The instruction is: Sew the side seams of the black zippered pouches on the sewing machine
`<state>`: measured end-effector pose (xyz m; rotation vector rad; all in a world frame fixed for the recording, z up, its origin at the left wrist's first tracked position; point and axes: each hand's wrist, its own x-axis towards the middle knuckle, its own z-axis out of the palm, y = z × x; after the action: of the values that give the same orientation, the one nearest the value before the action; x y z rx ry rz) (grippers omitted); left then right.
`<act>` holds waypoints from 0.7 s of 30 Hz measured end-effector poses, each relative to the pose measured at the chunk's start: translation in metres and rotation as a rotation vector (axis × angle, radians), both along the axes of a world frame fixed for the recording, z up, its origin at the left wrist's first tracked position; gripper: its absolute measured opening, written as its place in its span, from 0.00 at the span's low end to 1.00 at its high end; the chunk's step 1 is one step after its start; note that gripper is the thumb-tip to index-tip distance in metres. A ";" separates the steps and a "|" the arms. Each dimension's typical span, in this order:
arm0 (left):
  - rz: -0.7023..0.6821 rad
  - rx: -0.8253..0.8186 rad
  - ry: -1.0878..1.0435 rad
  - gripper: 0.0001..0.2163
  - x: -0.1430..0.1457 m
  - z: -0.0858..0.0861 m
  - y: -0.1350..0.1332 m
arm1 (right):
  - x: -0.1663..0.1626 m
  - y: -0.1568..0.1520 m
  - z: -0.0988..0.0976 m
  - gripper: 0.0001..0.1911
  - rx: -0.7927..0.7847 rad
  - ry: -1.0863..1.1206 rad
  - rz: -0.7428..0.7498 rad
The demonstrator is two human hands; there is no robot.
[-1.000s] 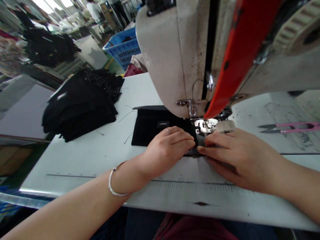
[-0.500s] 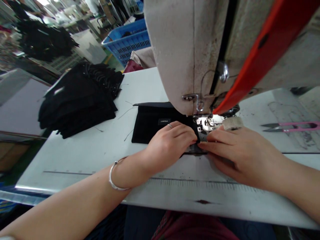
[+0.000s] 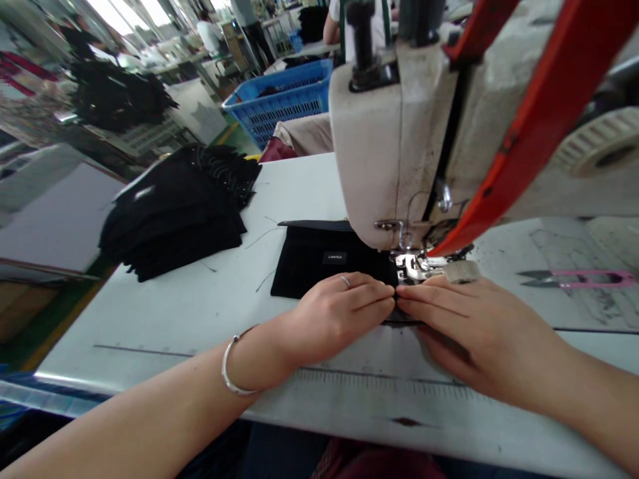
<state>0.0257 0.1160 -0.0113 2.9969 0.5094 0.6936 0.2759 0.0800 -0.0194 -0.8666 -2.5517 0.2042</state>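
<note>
A black fabric piece (image 3: 312,263) with a small label lies on the white table (image 3: 200,313) and runs under the presser foot (image 3: 412,263) of a cream sewing machine (image 3: 394,133). My left hand (image 3: 334,313), with a ring and a silver bracelet, presses its fingers flat on the near edge of the fabric. My right hand (image 3: 474,326) meets it fingertip to fingertip just before the foot, fingers closed on the fabric edge. Both hands hide the fabric's near edge.
A stack of black fabric pieces (image 3: 174,213) lies at the table's back left. Pink thread snips (image 3: 579,279) rest at the right. A blue basket (image 3: 279,100) stands behind the table. An orange strap (image 3: 519,126) hangs across the machine. A ruler scale (image 3: 379,379) runs along the table's front.
My hands stay on the fabric at the presser foot, almost unmoved. My head has lifted and pulled back, so more of the machine's top and the room behind shows.
</note>
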 end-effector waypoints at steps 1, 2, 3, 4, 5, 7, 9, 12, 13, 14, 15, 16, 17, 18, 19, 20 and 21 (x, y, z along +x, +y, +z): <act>-0.013 0.008 0.004 0.09 -0.001 0.000 0.000 | -0.001 0.000 0.000 0.19 0.000 0.001 -0.011; -0.023 0.015 0.006 0.09 -0.002 0.000 0.001 | -0.002 0.000 0.000 0.19 0.000 0.005 -0.021; -0.026 0.019 0.008 0.09 -0.003 -0.001 0.003 | -0.002 0.000 0.000 0.19 0.001 0.006 -0.031; -0.025 0.020 0.014 0.09 -0.003 -0.001 0.005 | -0.003 0.001 0.000 0.19 0.003 0.001 -0.039; -0.022 0.018 0.019 0.09 -0.003 -0.001 0.007 | -0.003 0.001 0.001 0.19 0.006 -0.012 -0.049; -0.007 0.009 0.035 0.09 -0.002 0.000 0.012 | -0.004 0.003 0.001 0.18 0.022 -0.056 -0.084; 0.023 0.009 0.049 0.09 -0.001 0.000 0.017 | -0.005 0.005 0.001 0.18 0.049 -0.110 -0.131; 0.064 0.033 0.040 0.09 0.000 -0.002 0.023 | -0.007 0.008 0.001 0.19 0.081 -0.151 -0.177; 0.075 0.039 0.038 0.09 0.001 -0.003 0.025 | -0.007 0.009 0.001 0.19 0.085 -0.156 -0.185; 0.088 0.043 0.041 0.09 0.001 -0.004 0.026 | -0.008 0.010 0.001 0.19 0.087 -0.157 -0.193; 0.103 0.044 0.046 0.08 0.002 -0.006 0.028 | -0.008 0.011 0.001 0.19 0.088 -0.157 -0.200; 0.120 0.046 0.045 0.08 0.003 -0.007 0.029 | -0.009 0.011 0.001 0.20 0.089 -0.155 -0.207; 0.136 0.050 0.038 0.08 0.003 -0.009 0.031 | -0.009 0.012 0.000 0.20 0.092 -0.156 -0.217; 0.153 0.053 0.026 0.07 0.004 -0.011 0.032 | -0.009 0.013 0.000 0.20 0.095 -0.159 -0.224; 0.171 0.055 0.010 0.07 0.005 -0.012 0.034 | -0.010 0.013 0.000 0.20 0.098 -0.163 -0.227; 0.187 0.054 -0.005 0.07 0.006 -0.013 0.036 | -0.010 0.013 -0.001 0.20 0.100 -0.168 -0.228; 0.196 0.055 -0.020 0.08 0.006 -0.014 0.037 | -0.010 0.013 -0.001 0.20 0.101 -0.171 -0.226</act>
<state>0.0319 0.1532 -0.0257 3.0149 0.8042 0.7604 0.2660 0.0934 -0.0206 -1.1667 -2.5654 -0.0698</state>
